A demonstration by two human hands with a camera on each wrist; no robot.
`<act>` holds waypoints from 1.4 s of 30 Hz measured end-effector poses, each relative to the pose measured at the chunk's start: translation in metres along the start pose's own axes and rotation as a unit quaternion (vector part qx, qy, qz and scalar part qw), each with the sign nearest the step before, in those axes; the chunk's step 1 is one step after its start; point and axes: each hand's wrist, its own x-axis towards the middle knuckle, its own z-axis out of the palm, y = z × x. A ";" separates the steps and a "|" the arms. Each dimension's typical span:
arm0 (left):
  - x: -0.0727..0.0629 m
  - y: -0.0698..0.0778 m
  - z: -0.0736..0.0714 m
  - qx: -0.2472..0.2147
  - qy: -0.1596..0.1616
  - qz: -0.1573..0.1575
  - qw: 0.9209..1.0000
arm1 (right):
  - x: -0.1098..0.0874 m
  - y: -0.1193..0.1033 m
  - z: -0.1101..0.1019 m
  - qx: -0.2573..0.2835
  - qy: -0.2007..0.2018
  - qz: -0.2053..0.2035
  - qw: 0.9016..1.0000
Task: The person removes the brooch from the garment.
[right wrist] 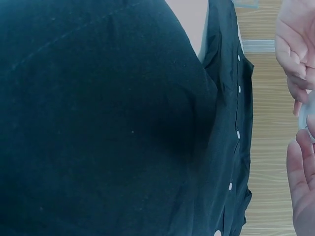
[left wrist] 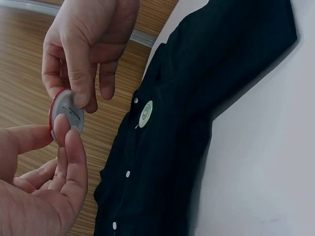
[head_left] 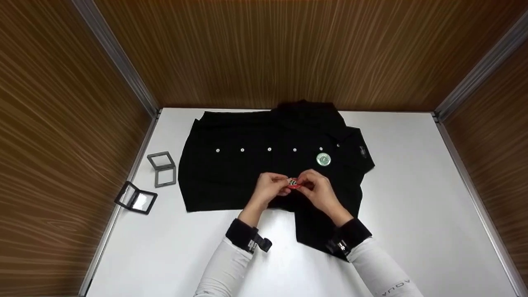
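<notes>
Above the lower front of a black button-up shirt (head_left: 231, 177), both hands hold a round pin badge (head_left: 293, 185) with a red rim and a patterned face. My left hand (head_left: 269, 190) pinches its left edge. From the opposite side my right hand (head_left: 321, 192) grips it between thumb and fingers. The left wrist view shows the badge's grey back (left wrist: 73, 117) with a thin metal pin on it; whether the pin is unclasped I cannot tell. A green and white round badge (head_left: 323, 159) lies on the shirt near the upper buttons.
The shirt lies spread on a white table (head_left: 412, 198), collar to the right. At the left are a grey hinged frame case (head_left: 165, 185) and a black one (head_left: 133, 202), both unfolded. Wood-patterned panels (head_left: 264, 53) wall the table at the back and sides.
</notes>
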 end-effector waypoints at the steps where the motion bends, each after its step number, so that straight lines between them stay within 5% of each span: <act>1: 0.000 0.000 0.000 -0.003 -0.001 -0.003 1.000 | 0.000 0.001 0.000 0.002 -0.002 -0.002 1.000; 11: -0.001 -0.001 -0.011 -0.011 0.000 0.008 1.000 | -0.006 0.021 -0.013 0.013 -0.079 0.050 0.995; 16: -0.003 -0.005 -0.026 0.009 0.020 0.023 0.999 | -0.013 0.029 -0.025 -0.102 -0.109 0.080 0.986; 21: -0.007 -0.009 -0.044 0.012 0.041 0.032 0.999 | -0.022 0.037 -0.038 -0.232 -0.141 0.089 0.958; 25: -0.009 -0.012 -0.060 0.015 0.062 0.037 0.997 | -0.029 0.043 -0.046 -0.281 -0.153 0.097 0.942; 32: -0.013 -0.015 -0.089 0.017 0.132 0.037 0.990 | -0.035 0.051 -0.057 -0.294 -0.190 0.125 0.928; 38: -0.016 -0.015 -0.127 0.015 0.202 0.045 0.978 | -0.038 0.057 -0.063 -0.320 -0.211 0.147 0.912; 42: -0.017 -0.013 -0.154 0.015 0.246 0.055 0.968 | -0.038 0.059 -0.066 -0.319 -0.214 0.150 0.911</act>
